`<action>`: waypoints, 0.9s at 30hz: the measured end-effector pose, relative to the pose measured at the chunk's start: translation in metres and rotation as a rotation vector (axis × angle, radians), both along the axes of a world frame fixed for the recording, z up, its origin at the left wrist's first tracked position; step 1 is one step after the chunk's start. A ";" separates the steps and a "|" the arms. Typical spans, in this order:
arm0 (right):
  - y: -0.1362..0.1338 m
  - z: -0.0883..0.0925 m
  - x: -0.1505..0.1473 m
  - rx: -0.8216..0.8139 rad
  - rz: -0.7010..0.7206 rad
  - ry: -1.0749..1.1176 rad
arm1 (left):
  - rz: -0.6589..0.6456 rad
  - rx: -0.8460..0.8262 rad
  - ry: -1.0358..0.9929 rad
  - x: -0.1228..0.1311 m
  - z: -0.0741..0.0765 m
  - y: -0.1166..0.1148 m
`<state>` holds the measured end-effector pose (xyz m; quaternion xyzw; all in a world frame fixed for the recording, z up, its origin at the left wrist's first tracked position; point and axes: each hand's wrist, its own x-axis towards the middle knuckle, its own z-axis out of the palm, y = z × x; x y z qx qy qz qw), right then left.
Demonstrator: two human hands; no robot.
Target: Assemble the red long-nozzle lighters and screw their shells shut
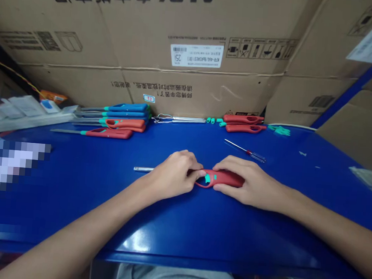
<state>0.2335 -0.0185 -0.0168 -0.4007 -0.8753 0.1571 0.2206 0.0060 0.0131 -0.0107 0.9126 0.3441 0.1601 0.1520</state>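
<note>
A red long-nosed lighter point(223, 177) with a teal trigger lies on the blue table point(179, 225) in the middle. My left hand point(173, 175) is closed round its front part, and the lighter's metal tube point(143, 169) sticks out to the left of that hand. My right hand point(247, 181) grips the red handle from above, fingers curled over it. Both hands rest on the table top.
A stack of blue and red lighters point(123, 119) lies at the back left. Two red lighter handles point(243, 123), a metal tube point(183, 120) and small teal parts point(278, 130) lie at the back. A thin screwdriver point(245, 150) lies behind my right hand. Cardboard boxes point(181, 40) wall the back.
</note>
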 end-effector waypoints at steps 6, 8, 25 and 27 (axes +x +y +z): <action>0.000 0.002 -0.002 0.000 -0.008 -0.052 | -0.045 -0.126 0.102 -0.021 0.012 0.009; -0.001 0.003 -0.006 0.046 -0.042 -0.126 | -0.037 -0.162 0.082 -0.025 0.014 0.010; -0.005 -0.013 -0.027 0.248 -0.022 -0.037 | 0.087 -0.170 -0.031 -0.034 0.010 -0.001; -0.006 -0.014 -0.027 0.263 -0.029 -0.029 | 0.087 -0.170 -0.032 -0.034 0.008 -0.001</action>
